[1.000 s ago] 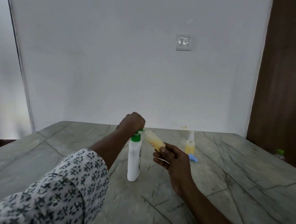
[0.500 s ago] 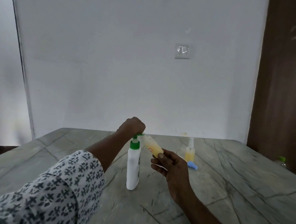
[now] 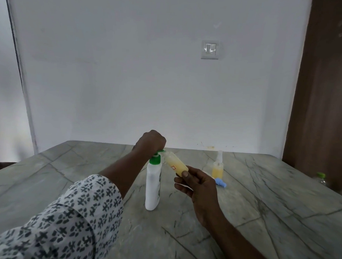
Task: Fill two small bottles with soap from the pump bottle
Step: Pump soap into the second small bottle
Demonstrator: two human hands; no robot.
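Our left hand (image 3: 151, 141) is curled over the green head of the pump bottle (image 3: 153, 187), which stands on the table (image 3: 280, 201). Our right hand (image 3: 198, 183) pinches the base of a small bottle (image 3: 174, 163), tilted with its mouth at the spout. It looks nearly full, so we judge slow, short presses best, mouth snug under the spout. The second small bottle (image 3: 217, 168) stands well right of the pump bottle. The held bottle bears a red square; no writing is legible.
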